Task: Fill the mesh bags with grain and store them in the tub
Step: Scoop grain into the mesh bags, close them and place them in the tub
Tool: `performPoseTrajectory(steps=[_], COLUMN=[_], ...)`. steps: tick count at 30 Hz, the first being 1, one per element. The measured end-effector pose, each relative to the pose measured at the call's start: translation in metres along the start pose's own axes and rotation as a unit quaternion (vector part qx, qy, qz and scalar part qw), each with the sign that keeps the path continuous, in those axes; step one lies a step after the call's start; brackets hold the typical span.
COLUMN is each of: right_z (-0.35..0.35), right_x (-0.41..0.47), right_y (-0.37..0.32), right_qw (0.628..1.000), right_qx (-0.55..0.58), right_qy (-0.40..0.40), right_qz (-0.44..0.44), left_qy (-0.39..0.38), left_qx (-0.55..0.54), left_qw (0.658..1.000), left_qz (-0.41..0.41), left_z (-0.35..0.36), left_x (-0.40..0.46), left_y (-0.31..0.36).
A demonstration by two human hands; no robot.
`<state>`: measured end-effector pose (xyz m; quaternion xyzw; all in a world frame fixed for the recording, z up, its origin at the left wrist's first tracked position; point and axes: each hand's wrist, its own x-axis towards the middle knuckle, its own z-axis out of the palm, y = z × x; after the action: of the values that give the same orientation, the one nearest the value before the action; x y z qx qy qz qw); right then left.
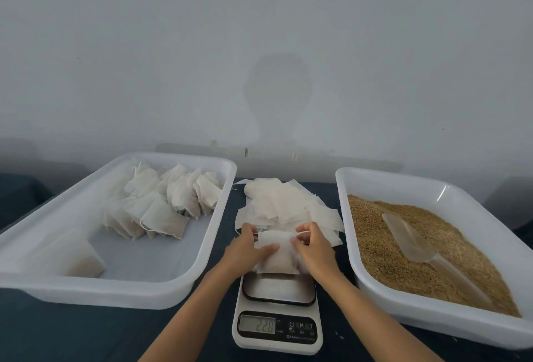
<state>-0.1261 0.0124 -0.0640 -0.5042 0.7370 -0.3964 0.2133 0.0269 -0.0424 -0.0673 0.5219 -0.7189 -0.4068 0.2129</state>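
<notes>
Above the steel platform of a white digital kitchen scale (277,321), the left hand (248,249) and right hand (313,249) pinch the drawstring ends of a filled white mesh bag (278,257) resting on it. Behind lies a loose pile of empty white mesh bags (285,203). A white plastic tub (161,275) at left holds filled bags (161,203); a white plastic tray (432,318) at right holds brown grain (375,246) and a clear plastic scoop (412,243). Display reads "220".

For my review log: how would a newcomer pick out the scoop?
Find the white tub on the right, filled with brown grain. The scoop lies on that grain, handle toward the near right corner. It is the only clear plastic tool there; neither hand touches it.
</notes>
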Motion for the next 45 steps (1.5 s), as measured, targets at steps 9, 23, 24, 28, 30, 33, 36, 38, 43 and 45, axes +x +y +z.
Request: performPoseTrajectory(steps=[9, 23, 24, 28, 30, 33, 36, 38, 43, 45], right_z=[-0.003, 0.083, 0.095, 0.137, 0.153, 0.168, 0.173, 0.173, 0.171, 0.164], right_x=[-0.006, -0.025, -0.028, -0.04, -0.045, -0.05, -0.055, -0.055, -0.052, -0.051], right_y=[-0.038, -0.179, -0.182, -0.189, -0.192, -0.198, -0.203, -0.204, -0.197, -0.195], right_qw=[0.988, 0.956, 0.961, 0.961, 0.945, 0.911, 0.872, 0.842, 0.802, 0.81], right_qx=[0.113, 0.115, 0.097, 0.029, -0.019, -0.042, -0.086, -0.132, -0.166, -0.136], right_qy=[0.039, -0.015, -0.036, -0.185, -0.278, -0.399, -0.469, -0.498, -0.544, -0.543], right_qz=[-0.101, -0.269, -0.258, -0.205, -0.173, -0.096, -0.113, -0.16, -0.182, -0.175], left_qy=[0.152, 0.292, 0.28, 0.226, 0.183, 0.113, 0.09, 0.103, 0.152, 0.202], left_qx=[-0.083, 0.107, 0.132, 0.154, 0.199, 0.246, 0.281, 0.311, 0.352, 0.362], left_qw=[0.979, 0.949, 0.951, 0.958, 0.955, 0.945, 0.931, 0.919, 0.901, 0.891], left_qz=[0.107, 0.049, 0.015, -0.089, -0.126, -0.183, -0.213, -0.218, -0.205, -0.185], left_z=[-0.007, -0.161, -0.17, -0.2, -0.21, -0.221, -0.228, -0.231, -0.225, -0.221], left_x=[-0.015, -0.062, -0.064, -0.069, -0.072, -0.076, -0.077, -0.076, -0.076, -0.076], left_y=[0.031, 0.01, -0.002, -0.052, -0.072, -0.094, -0.104, -0.107, -0.102, -0.089])
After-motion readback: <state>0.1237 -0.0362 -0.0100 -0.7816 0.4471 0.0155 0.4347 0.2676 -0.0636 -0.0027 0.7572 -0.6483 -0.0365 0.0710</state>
